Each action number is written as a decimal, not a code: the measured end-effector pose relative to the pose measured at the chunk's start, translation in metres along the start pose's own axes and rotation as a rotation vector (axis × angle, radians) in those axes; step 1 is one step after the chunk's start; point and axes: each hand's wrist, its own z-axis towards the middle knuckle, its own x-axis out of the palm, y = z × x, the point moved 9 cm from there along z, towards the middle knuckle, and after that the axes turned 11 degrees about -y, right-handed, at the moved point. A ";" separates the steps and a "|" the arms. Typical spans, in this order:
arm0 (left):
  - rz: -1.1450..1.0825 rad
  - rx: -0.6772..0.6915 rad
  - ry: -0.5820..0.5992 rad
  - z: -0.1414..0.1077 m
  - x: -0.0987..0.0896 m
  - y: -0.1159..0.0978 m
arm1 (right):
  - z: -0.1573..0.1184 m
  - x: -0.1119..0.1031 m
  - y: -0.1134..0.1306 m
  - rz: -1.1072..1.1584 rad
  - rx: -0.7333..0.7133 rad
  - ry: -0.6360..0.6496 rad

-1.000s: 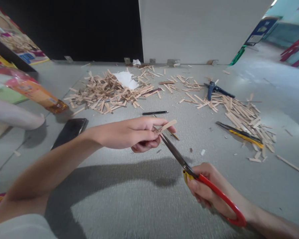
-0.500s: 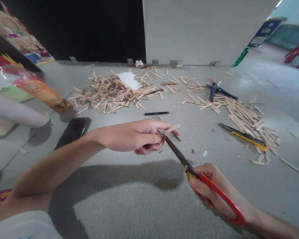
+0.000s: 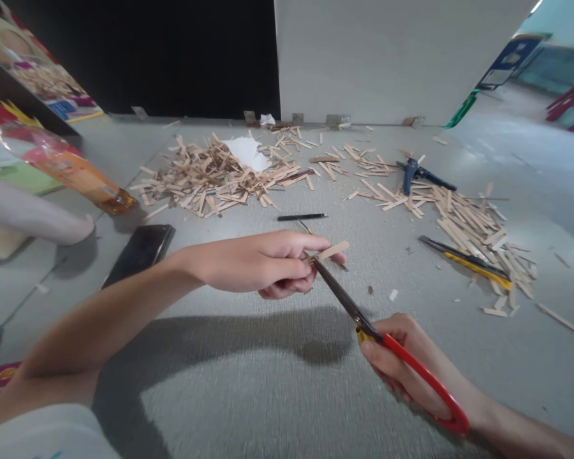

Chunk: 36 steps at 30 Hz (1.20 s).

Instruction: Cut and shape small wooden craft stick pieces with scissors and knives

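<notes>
Between the thumb and fingers of my left hand (image 3: pixel 272 262) is a flat wooden craft stick (image 3: pixel 333 250), its rounded end pointing right. My right hand (image 3: pixel 411 357) is wrapped round the red handle of a pair of scissors (image 3: pixel 342 298). The tips of the blades meet the stick close to my left fingertips; whether they cut into it I cannot tell. Just beyond my left hand lies a black pen (image 3: pixel 302 217). A thin pointed tool lies partly hidden under the fingers.
A heap of cut wooden pieces (image 3: pixel 210 178) with white paper (image 3: pixel 247 154) lies behind. To the right are more sticks (image 3: pixel 473 220), a dark blue clamp-like tool (image 3: pixel 411 175) and a yellow-black cutter (image 3: pixel 469 262). A phone (image 3: pixel 141 252), a bottle (image 3: pixel 83 172) and another person's limb (image 3: pixel 33 210) are left.
The craft stick and the scissor tips have shifted very slightly to the right. Both hands keep nearly the same position and grip.
</notes>
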 end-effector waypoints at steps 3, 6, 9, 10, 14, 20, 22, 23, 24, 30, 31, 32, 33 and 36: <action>0.045 0.029 -0.045 0.001 -0.005 -0.002 | 0.001 -0.001 -0.003 0.024 0.024 -0.010; 0.174 0.081 -0.130 0.002 -0.011 -0.006 | 0.000 -0.001 -0.008 0.038 0.083 -0.019; 0.323 0.137 -0.191 0.001 -0.015 -0.010 | -0.001 0.000 -0.009 0.034 0.129 -0.002; 0.352 0.148 -0.204 0.000 -0.015 -0.011 | -0.002 0.000 -0.010 0.037 0.143 0.012; 0.305 0.118 -0.216 0.000 -0.017 -0.010 | -0.002 0.002 -0.014 0.052 0.197 0.039; 0.078 0.022 -0.165 0.005 -0.017 -0.002 | -0.002 -0.005 -0.021 0.067 0.208 -0.047; 0.019 0.022 -0.142 0.007 -0.016 -0.001 | -0.001 -0.006 -0.023 0.070 0.203 -0.055; -0.005 0.023 -0.129 0.007 -0.016 -0.001 | -0.001 -0.006 -0.024 0.067 0.203 -0.062; -0.028 0.025 -0.116 0.008 -0.015 -0.001 | 0.000 -0.006 -0.025 0.060 0.202 -0.062; -0.074 0.034 -0.097 0.007 -0.014 -0.001 | 0.001 0.001 -0.020 0.037 0.196 -0.021; -0.058 0.034 -0.108 0.007 -0.015 -0.001 | 0.001 0.001 -0.019 0.035 0.203 -0.031; -0.037 0.036 -0.122 0.007 -0.015 -0.001 | 0.000 0.002 -0.017 0.032 0.213 -0.038; -0.010 0.038 -0.137 0.007 -0.016 -0.001 | 0.000 0.002 -0.016 0.032 0.222 -0.040; 0.070 0.053 -0.158 0.008 -0.015 -0.003 | -0.001 0.003 -0.014 0.037 0.224 -0.026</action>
